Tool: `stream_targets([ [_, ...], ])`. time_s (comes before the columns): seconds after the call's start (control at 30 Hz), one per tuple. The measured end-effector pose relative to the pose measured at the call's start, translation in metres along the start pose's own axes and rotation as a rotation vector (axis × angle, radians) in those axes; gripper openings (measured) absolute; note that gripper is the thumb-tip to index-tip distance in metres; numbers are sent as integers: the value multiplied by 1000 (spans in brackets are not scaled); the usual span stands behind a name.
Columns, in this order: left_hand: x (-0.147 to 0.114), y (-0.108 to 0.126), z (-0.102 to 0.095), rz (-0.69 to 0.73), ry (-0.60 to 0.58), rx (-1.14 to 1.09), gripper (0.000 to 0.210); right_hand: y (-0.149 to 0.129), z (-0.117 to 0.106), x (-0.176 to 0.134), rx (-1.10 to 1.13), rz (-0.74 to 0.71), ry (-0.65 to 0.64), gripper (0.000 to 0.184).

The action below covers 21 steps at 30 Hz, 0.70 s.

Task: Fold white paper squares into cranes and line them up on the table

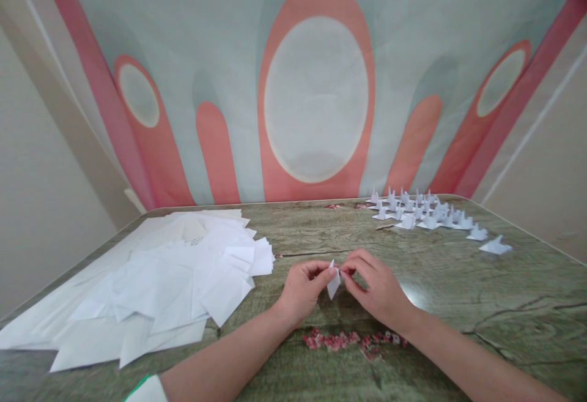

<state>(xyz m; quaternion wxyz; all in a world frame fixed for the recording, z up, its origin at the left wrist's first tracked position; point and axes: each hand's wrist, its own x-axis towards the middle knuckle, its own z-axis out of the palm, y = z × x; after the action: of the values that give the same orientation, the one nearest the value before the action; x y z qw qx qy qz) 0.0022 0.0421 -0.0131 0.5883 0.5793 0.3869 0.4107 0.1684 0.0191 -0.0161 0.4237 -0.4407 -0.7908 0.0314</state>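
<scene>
A small white origami crane [334, 284], narrow and pointed at top and bottom, is held up over the middle of the table. My left hand [305, 286] is closed on it, thumb in front and fingers behind. From the other side, my right hand [373, 282] pinches at its upper right edge with thumb and fingertips. The fingertips partly cover the folds there, so the exact shape of that tip cannot be made out.
A broad, loose heap of white paper sheets [160, 286] spreads over the left side. Several finished paper cranes [431, 221] stand in rows at the back right of the wood-patterned table [458, 286]. A printed backdrop [238, 35] rises behind the table's far edge.
</scene>
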Motion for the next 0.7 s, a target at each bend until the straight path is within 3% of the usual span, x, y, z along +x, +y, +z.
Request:
stream_targets([
  [0.2,0,-5,-1,53,8,50,30,4,-2,0,-109,-84,43,8],
  [0.47,-3,-2,-1,206,52,215,21,-1,-1,0,12,-20,25,9],
  [0.7,-3,-1,0,211,22,224,19,3,0,-1,-51,-89,35,8],
])
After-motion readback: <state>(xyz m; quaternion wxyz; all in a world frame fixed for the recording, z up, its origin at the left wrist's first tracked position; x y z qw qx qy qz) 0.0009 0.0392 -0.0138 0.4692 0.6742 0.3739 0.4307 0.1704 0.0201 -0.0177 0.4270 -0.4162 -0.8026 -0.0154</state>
